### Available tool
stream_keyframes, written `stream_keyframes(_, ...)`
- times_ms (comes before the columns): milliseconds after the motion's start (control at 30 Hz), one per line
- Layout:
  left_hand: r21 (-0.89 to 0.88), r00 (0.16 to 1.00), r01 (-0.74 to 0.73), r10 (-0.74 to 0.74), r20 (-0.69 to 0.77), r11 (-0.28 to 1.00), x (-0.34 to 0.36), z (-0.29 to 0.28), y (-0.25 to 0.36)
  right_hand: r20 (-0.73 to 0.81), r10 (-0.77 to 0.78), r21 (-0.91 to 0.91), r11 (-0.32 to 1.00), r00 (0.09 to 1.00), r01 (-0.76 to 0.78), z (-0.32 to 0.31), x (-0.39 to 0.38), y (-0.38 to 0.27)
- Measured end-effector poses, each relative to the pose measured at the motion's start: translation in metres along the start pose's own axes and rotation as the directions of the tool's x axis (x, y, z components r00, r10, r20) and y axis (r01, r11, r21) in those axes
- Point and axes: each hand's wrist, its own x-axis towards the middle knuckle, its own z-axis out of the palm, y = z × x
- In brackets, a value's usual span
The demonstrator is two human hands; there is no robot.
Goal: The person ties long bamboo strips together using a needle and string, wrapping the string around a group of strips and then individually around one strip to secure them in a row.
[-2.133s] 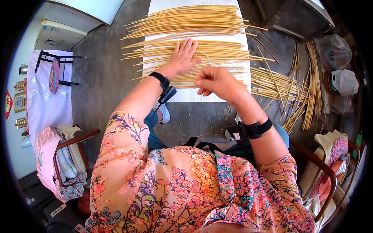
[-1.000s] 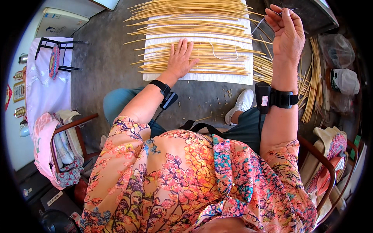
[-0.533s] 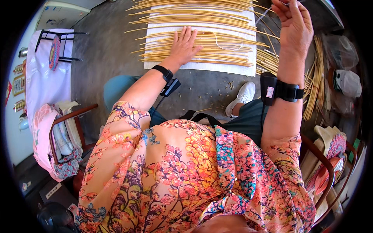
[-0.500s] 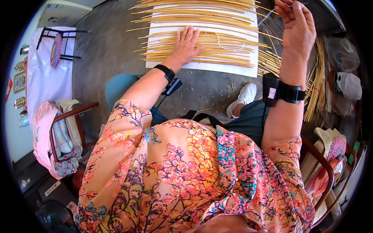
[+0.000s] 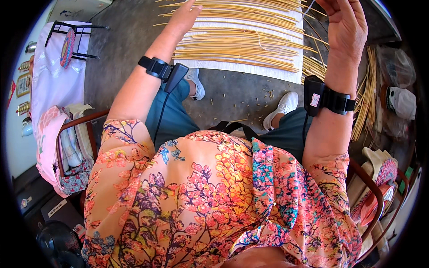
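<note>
Pressing flat, open left hand (image 5: 183, 15) on thin yellow bamboo strips (image 5: 241, 42), top centre | right hand (image 5: 344, 27) raised upper right, grip unclear

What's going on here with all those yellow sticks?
A seated person in a flowered shirt works over thin yellow sticks laid in rows on a white board on the floor. The left hand rests flat on the sticks. The right hand is raised, with a thin thread running toward it.
</note>
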Motion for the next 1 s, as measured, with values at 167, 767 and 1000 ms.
stream_keyframes(167,0.447,0.933,-0.242,0.080,0.351,0.861,-0.047,0.041,-0.036,0.178,-0.042,0.122,0.992,0.983,0.020,0.034,-0.009,-0.009)
stream_keyframes(767,0.724,0.826,-0.275,-0.230,0.515,0.633,-0.067,0.076,-0.035,0.219,0.089,0.179,0.975,0.972,-0.129,0.009,0.008,0.039)
stream_keyframes(1000,0.769,0.814,-0.314,-0.259,0.520,0.557,-0.072,0.081,-0.029,0.277,0.132,0.204,0.960,0.952,-0.192,-0.005,0.012,0.040)
